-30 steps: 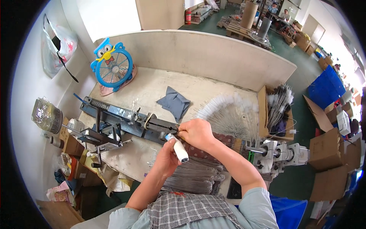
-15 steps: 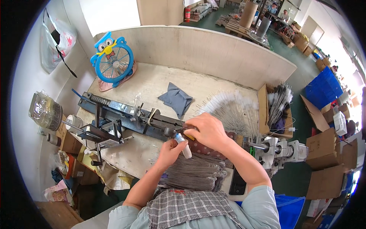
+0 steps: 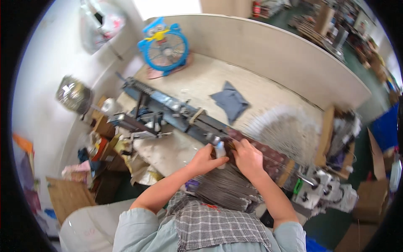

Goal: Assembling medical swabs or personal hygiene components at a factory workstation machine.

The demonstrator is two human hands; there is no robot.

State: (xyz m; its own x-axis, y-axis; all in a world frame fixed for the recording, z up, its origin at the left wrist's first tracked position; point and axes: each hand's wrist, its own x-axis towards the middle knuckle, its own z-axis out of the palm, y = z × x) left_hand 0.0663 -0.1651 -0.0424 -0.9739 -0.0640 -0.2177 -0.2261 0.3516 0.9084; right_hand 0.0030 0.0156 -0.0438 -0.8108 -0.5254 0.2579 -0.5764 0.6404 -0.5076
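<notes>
My left hand [image 3: 206, 160] is closed round a short white handle [image 3: 221, 155] at the near end of a long dark metal bench device [image 3: 180, 111]. Close beside it, my right hand [image 3: 248, 158] has its fingers bent together over the device's right end. What those fingers pinch is hidden and blurred; a thin line trails rightward from that hand. Just below both hands lies a thick bundle of thin grey wires [image 3: 226, 187]. A dark red dotted cloth [image 3: 270, 155] runs behind and to the right of my right hand.
Thin wires with white ends [image 3: 289, 128] fan out on the table. Farther back lie a grey cloth [image 3: 231, 102] and a blue cartoon-shaped fan [image 3: 167, 51]. At right stand a box of wires [image 3: 329, 134] and a silver machine [image 3: 327, 187]. A crank frame [image 3: 134, 122] juts out at left.
The view has swung, shifting the scene rightward. My right hand has come down from above the device to its near side, beside my left hand. The left hand stays at the white handle.
</notes>
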